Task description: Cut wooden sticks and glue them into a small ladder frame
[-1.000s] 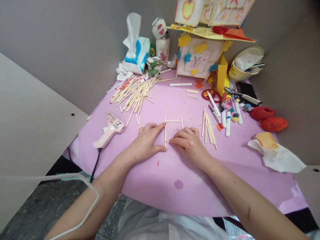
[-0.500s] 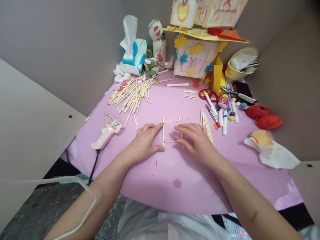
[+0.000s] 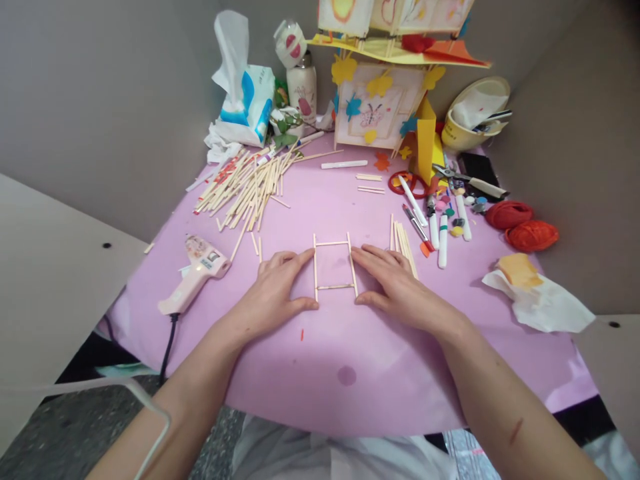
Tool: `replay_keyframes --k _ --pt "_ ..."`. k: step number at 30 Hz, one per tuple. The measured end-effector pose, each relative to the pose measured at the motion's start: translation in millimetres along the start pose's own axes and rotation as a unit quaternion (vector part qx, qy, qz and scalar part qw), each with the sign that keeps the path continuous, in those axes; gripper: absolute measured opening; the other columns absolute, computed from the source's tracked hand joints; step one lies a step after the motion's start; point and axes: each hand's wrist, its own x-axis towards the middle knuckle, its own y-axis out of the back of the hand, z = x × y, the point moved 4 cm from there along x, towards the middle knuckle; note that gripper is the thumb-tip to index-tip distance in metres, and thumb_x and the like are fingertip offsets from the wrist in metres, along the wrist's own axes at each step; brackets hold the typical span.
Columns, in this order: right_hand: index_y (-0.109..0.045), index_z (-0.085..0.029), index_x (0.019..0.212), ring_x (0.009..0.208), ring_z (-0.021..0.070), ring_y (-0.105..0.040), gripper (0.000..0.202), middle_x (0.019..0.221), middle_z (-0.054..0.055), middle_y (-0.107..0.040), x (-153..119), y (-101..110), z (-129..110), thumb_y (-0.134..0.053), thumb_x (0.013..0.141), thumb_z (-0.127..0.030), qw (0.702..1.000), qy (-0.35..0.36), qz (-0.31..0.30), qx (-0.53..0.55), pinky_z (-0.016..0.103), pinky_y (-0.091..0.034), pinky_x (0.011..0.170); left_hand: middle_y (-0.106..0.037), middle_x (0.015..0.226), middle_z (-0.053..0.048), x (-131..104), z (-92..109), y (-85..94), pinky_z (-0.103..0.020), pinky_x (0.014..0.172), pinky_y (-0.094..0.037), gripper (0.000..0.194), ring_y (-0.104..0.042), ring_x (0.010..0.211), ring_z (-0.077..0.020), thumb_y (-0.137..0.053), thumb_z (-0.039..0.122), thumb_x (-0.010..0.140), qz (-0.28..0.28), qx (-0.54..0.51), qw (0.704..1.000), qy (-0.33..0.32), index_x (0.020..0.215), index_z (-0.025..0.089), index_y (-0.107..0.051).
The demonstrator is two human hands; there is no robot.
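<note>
A small rectangular frame of wooden sticks [image 3: 333, 287] lies flat on the purple tablecloth, two long sides joined by two crosspieces. My left hand [image 3: 273, 287] rests at its left side, index fingertip by the upper part of the stick and thumb tip by its lower end. Along the right side, my right hand [image 3: 397, 283] touches the other long stick in the same way. Both hands are open, thumb and index finger spread apart. A few loose sticks [image 3: 404, 243] lie partly behind my right hand. Near my left hand are a pink glue gun [image 3: 195, 270] and short stick pieces.
A heap of sticks [image 3: 250, 187] covers the back left, before a tissue pack [image 3: 250, 100] and a bottle [image 3: 303, 90]. A decorated paper-and-stick house [image 3: 375, 107] stands behind. Markers, pliers [image 3: 470, 180], red yarn [image 3: 533, 235] and bread on a napkin [image 3: 537, 303] lie right.
My right hand has shifted from over the frame's right stick to its outer side, fingertips against it. The right stick looks straighter. The view has shifted slightly.
</note>
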Motion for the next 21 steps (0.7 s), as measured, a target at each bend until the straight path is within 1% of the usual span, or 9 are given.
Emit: replay_keyframes --k 10,21 --pt "-0.021 -0.025 0.145 0.141 0.0250 -0.022 0.070 0.147 0.011 -0.036 2.7 -2.6 -1.6 -0.057 0.085 -0.029 1.000 -0.012 -0.003 -0.014 0.053 -0.020 0.111 -0.046 0.125 -0.013 1.1 -0.7 -1.0 -0.046 0.102 -0.031 0.081 -0.037 0.122 -0.0295 -0.066 0.048 0.075 -0.008 0.014 1.000 0.003 0.143 0.024 -0.029" --pt "-0.023 -0.027 0.145 0.140 0.0249 -0.024 0.070 0.146 0.010 -0.038 3.8 -2.4 -0.9 -0.057 0.084 -0.028 1.000 -0.010 0.002 -0.002 0.053 -0.020 0.110 -0.047 0.124 -0.012 1.2 1.9 0.7 -0.046 0.101 -0.032 0.080 -0.039 0.121 -0.0304 -0.067 0.046 0.074 -0.008 0.005 1.000 0.015 0.142 0.024 -0.032"
